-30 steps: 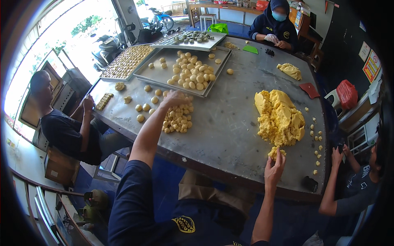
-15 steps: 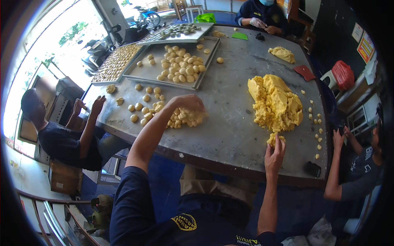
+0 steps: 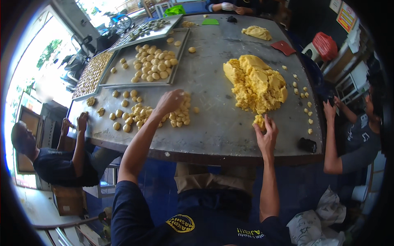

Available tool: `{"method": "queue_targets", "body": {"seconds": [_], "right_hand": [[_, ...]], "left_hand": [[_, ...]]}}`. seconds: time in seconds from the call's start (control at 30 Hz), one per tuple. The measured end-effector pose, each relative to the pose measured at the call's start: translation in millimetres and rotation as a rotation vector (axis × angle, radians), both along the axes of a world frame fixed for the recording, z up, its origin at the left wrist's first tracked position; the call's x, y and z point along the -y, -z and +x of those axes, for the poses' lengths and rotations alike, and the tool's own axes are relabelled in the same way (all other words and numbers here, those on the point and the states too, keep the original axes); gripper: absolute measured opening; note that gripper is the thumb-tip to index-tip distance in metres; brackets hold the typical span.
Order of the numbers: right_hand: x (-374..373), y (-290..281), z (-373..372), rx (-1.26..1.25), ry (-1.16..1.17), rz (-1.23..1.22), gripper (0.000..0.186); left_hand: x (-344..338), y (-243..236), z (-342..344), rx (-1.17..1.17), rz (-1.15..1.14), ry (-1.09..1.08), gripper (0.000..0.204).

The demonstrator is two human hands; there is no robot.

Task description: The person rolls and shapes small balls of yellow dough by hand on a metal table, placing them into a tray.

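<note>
Right hand (image 3: 268, 134): half curled, thumb and fingertips closed about a small yellow dough lump (image 3: 259, 121).
Left hand (image 3: 170, 102): palm down, fingers partly bent; fingertips largely hidden, so whether they grip a piece cannot be told.
Dough pieces (image 3: 180, 116): heaped beneath and to both sides of the left hand.
Yellow dough mass (image 3: 258, 86): just beyond the right hand, its near edge beside the lump.
Metal tray (image 3: 118, 78): beyond the left hand, bearing pale dough balls (image 3: 154, 63).
Pinch control: light, even pressure should suit the crumbly-looking lump.
Picking control: single pieces are best separated gently, avoiding flattening neighbours.
</note>
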State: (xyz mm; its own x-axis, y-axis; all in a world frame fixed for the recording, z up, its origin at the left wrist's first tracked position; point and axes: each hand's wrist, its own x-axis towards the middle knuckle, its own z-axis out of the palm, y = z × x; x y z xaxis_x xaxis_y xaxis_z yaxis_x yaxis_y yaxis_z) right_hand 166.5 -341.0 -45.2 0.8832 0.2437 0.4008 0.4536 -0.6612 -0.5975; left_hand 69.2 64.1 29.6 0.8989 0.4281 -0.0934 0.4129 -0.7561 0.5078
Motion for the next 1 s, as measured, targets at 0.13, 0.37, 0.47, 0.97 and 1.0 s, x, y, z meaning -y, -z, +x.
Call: {"method": "queue_targets", "body": {"seconds": [0.13, 0.37, 0.47, 0.97, 1.0], "right_hand": [[-16.2, -14.4, -3.3, -0.087, -0.060, -0.020, 0.051], [-16.7, -30.4, -13.2, -0.033, -0.219, -0.250, 0.044], [-2.8, -40.2, -2.6, -0.055, -0.314, -0.282, 0.044], [-7.6, -29.3, -8.9, -0.264, -0.167, 0.179, 0.049], [-5.5, -21.0, -9.0, -0.146, -0.168, 0.093, 0.049]], "left_hand": [[23.7, 0.6, -11.0, 0.127, 0.370, 0.101, 0.034], [57.8, 32.7, -36.1, 0.283, 0.371, 0.473, 0.025], [73.9, 30.4, -41.2, 0.366, 0.384, 0.401, 0.025], [152.2, 45.2, 2.7, 0.467, 0.703, 0.211, 0.026], [153.9, 50.2, 7.7, 0.455, 0.664, 0.264, 0.028]]}}
